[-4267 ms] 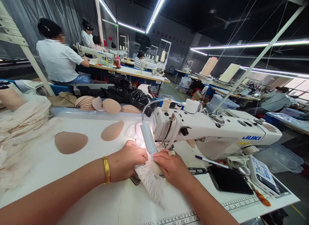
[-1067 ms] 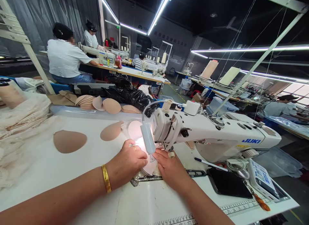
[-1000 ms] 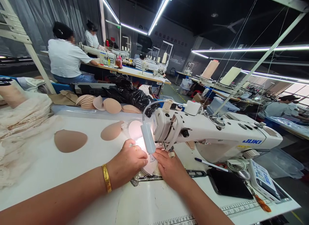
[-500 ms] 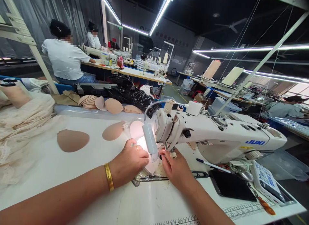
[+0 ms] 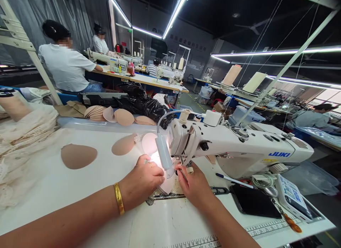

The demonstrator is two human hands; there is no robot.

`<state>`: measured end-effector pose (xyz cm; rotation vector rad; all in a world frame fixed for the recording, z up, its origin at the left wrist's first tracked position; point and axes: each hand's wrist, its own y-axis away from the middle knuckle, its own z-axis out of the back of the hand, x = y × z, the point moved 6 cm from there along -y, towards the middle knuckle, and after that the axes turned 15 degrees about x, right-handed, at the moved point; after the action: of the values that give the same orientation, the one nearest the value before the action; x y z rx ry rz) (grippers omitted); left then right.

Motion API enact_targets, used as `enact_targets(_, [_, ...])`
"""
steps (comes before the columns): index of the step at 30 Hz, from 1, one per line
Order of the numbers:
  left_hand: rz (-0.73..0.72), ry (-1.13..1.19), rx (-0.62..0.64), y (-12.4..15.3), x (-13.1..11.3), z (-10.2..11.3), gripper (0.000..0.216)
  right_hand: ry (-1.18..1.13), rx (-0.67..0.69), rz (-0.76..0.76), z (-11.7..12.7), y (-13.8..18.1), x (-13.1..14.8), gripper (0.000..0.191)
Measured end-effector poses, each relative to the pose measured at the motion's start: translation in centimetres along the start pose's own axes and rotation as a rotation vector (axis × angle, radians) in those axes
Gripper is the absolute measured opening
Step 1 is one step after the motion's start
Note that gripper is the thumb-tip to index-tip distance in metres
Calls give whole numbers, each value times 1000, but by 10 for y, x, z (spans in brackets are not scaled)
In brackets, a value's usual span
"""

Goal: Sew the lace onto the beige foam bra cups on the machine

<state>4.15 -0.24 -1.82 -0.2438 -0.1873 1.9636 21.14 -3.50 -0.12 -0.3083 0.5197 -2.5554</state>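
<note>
My left hand (image 5: 142,180), with a gold bangle at the wrist, lies curled on a pale pink foam cup (image 5: 166,186) under the lamp (image 5: 163,154) of the white sewing machine (image 5: 234,148). My right hand (image 5: 193,184) rests just right of the needle, its fingers pinched around a thin dark tool near the presser foot. Another pale cup (image 5: 149,143) lies behind the needle. Two beige cups (image 5: 79,156) (image 5: 124,145) lie loose on the white table (image 5: 53,184).
A heap of cream lace (image 5: 23,134) fills the table's left. Stacked beige cups (image 5: 106,113) and a black bag (image 5: 141,100) sit behind. A black phone (image 5: 253,205), pen (image 5: 231,179) and control box (image 5: 293,198) lie right. Other people sit at machines beyond.
The lace strip trailing toward me has been fed through under the foot. My right hand has lifted from flat on the fabric to a pinch near the needle. My left hand stays on the cup.
</note>
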Motion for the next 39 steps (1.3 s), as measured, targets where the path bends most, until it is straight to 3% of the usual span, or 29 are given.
enact_targets(11, [22, -45, 56, -4, 0, 11, 31, 4, 47, -8, -1, 3, 0, 21])
enact_targets(18, [4, -31, 32, 4, -20, 9, 17, -194, 290, 131, -12, 8, 9, 28])
enact_targets(21, [7, -18, 62, 5, -23, 7, 18, -207, 309, 143, -13, 8, 10, 28])
enact_targets(27, [2, -22, 59, 0, -14, 13, 21, -187, 273, 133, -14, 6, 10, 30])
enact_targets(33, [-6, -69, 154, -8, 0, 12, 23, -143, 274, 69, -22, 5, 8, 36])
enact_targets(39, [-3, -40, 165, -15, 16, 17, 19, -88, 304, -5, -30, 3, 5, 37])
